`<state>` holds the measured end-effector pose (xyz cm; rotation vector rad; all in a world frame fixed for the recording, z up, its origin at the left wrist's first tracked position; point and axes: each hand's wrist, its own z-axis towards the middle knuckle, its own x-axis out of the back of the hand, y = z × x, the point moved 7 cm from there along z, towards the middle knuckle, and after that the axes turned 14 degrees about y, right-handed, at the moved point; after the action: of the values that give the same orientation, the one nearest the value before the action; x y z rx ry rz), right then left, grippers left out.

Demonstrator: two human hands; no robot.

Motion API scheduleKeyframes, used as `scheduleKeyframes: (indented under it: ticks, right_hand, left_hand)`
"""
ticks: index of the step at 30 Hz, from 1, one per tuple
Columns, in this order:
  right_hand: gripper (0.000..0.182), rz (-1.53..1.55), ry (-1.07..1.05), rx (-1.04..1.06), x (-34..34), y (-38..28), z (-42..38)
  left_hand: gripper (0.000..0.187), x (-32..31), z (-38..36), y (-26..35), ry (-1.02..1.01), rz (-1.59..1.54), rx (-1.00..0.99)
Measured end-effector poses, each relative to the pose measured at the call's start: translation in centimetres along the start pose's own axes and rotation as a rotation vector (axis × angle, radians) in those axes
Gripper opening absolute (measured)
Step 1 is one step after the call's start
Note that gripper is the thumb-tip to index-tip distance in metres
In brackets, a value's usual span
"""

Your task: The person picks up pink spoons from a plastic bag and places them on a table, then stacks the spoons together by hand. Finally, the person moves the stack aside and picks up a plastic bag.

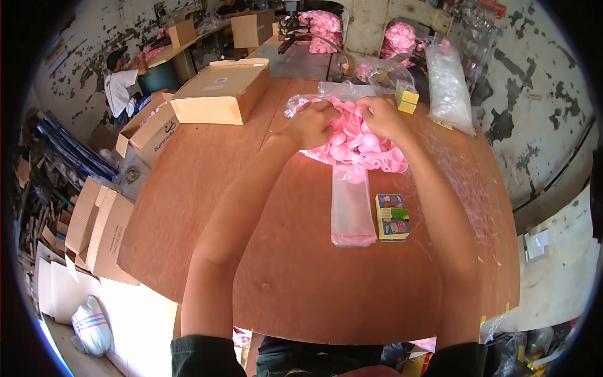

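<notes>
Head view: the pile of pink plastic pieces (352, 141) lies on the far half of the bench (282, 251), toward 1 o'clock from the bench's middle, with clear plastic film around its far edge. Taking the pile as the clock's centre, a large cardboard box (220, 91) sits at 10 o'clock, well apart. A small yellow box (407, 98) stands at 2 o'clock, and a long, puffy clear plastic bundle (449, 85) lies beyond it. Thin clear plastic strips (471, 188) are scattered at 4 o'clock. A colourful printed box (393, 217) is at 5 o'clock, just beside the flat clear plastic sleeves (353, 207), which run from the pile toward 6 o'clock. Far off at 10 o'clock is another person (122, 88).

The left hand (317, 122) reaches over the pile from its 10 o'clock side, fingers curled down onto the pieces. The right hand (382, 119) is on the 1 o'clock side, thumb and forefinger bent close together at the pieces. Whether either grips one firmly, I cannot tell.
</notes>
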<state>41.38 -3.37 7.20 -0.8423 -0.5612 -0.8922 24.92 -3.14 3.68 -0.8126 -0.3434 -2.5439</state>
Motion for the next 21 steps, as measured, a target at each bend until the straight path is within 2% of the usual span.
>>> scheduleKeyframes:
  ticks: [1,2,4,5,7,8,10,11,13,14,18,20,21]
  right_hand:
    - [0.054,-0.031,-0.193,-0.085,-1.6,1.0,0.3]
    - [0.054,-0.031,-0.195,-0.085,-2.3,1.3,0.8]
    - [0.081,-0.139,-0.178,0.054,-3.7,1.6,1.3]
    - [0.081,-0.137,-0.18,0.053,-4.2,1.8,1.4]
    - [0.098,-0.24,-0.268,0.006,-5.0,1.0,1.5]
    - [0.098,-0.236,-0.272,0.004,-5.0,0.5,1.5]
    - [0.087,-0.239,-0.272,-0.009,-5.2,-0.1,1.5]
    - [0.087,-0.235,-0.277,-0.01,-5.7,0.4,1.9]
    - [0.067,-0.167,-0.234,0.054,-6.3,1.4,3.0]
    - [0.051,-0.225,-0.151,0.047,-5.9,1.7,3.2]
    - [0.042,-0.375,-0.08,0.005,-2.7,-0.1,2.0]
    - [0.036,-0.164,0.074,0.077,-2.1,1.8,2.5]
    - [0.036,-0.166,0.072,0.081,-1.4,1.9,2.4]
  left_hand:
    - [0.031,0.0,-0.2,0.2,-0.058,-0.028,-0.005]
    - [0.031,0.4,-0.3,0.5,-0.058,-0.029,-0.003]
    - [0.02,2.4,-1.0,2.4,0.131,-0.056,-0.216]
    - [0.02,2.8,-1.6,2.8,0.129,-0.057,-0.214]
    - [0.015,3.4,-2.8,3.5,0.052,-0.055,-0.192]
    - [0.015,4.0,-3.2,4.0,0.067,-0.038,-0.221]
    - [0.017,4.8,-3.7,4.5,0.064,0.002,-0.213]
    - [0.019,5.0,-4.0,4.5,0.066,0.042,-0.213]
    - [0.024,4.4,-4.4,4.0,0.031,0.063,-0.147]
    - [0.029,4.1,-4.6,3.6,0.002,0.084,-0.09]
    - [0.042,3.6,-5.1,3.7,-0.051,0.159,-0.072]
    - [0.048,3.6,-5.4,3.7,-0.096,0.177,-0.034]
    - [0.048,4.1,-5.4,4.0,-0.091,0.177,-0.031]
